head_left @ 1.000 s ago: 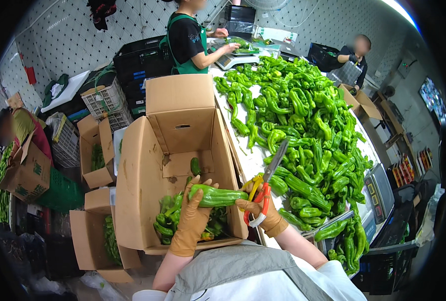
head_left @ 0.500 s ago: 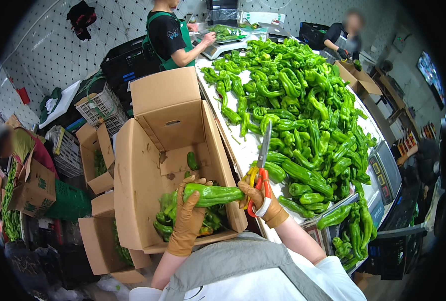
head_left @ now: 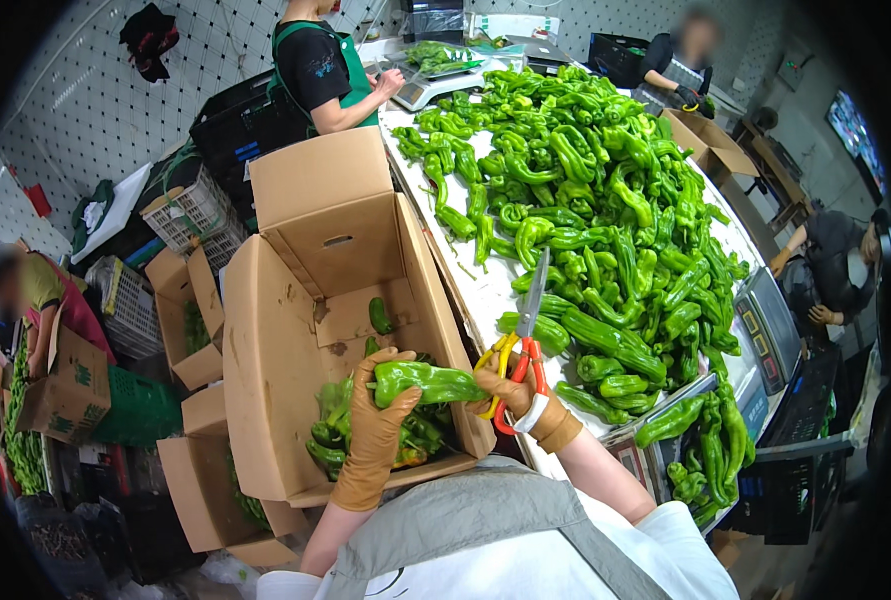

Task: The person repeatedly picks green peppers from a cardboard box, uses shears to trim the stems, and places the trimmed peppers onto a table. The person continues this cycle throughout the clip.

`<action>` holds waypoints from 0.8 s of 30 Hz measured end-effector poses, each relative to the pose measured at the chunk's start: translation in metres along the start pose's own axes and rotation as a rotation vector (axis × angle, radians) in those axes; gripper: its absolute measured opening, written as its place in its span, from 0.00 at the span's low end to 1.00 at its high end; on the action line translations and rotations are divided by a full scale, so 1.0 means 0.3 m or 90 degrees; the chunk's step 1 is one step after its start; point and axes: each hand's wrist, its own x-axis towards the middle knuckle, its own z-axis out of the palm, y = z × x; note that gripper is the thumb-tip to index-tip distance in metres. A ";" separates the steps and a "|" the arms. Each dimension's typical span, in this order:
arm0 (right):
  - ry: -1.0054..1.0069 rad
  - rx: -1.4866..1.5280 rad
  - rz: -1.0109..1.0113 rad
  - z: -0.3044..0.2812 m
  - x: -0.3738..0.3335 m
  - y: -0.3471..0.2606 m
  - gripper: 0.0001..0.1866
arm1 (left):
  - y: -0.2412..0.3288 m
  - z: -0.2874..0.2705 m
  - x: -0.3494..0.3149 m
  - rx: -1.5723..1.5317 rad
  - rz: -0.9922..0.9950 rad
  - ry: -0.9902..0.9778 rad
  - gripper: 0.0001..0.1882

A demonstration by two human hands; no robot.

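Observation:
A long green pepper (head_left: 433,382) is held level above an open cardboard box (head_left: 265,370). My left hand (head_left: 370,445), in a brown glove, grips its thicker left end, thumb along the lower side. At the narrow right end, the fingers of my right hand (head_left: 543,412), also gloved, touch the pepper. That hand also holds scissors (head_left: 534,295) with red and yellow handles, their blades pointing up and away, close together. Below the pepper, more green peppers (head_left: 333,435) lie in the box, partly hidden by my left hand.
A big heap of green peppers (head_left: 605,200) covers the white table (head_left: 420,215) to the right. A scale (head_left: 770,330) stands at the table's right edge. Smaller boxes (head_left: 190,480) sit left. One co-worker (head_left: 320,75) stands at the far left of the table, another (head_left: 680,70) far right.
The pepper has turned in my hands, and my left thumb has shifted along it. The scissors stay in my right hand. At the far right, a person has moved more into view.

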 end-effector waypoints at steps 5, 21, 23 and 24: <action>-0.007 -0.123 0.105 -0.070 0.043 -0.056 0.11 | 0.034 -0.082 0.065 -0.035 -0.019 0.031 0.25; 0.031 0.028 0.021 -0.049 0.067 0.062 0.11 | -0.343 -0.290 0.110 1.192 -0.437 -0.696 0.28; 0.033 0.002 0.018 -0.064 0.063 0.083 0.10 | -0.293 -0.249 0.170 1.160 -0.586 -0.789 0.31; 0.034 -0.012 0.014 -0.069 0.062 0.087 0.09 | -0.303 -0.283 0.186 1.080 -0.571 -0.792 0.33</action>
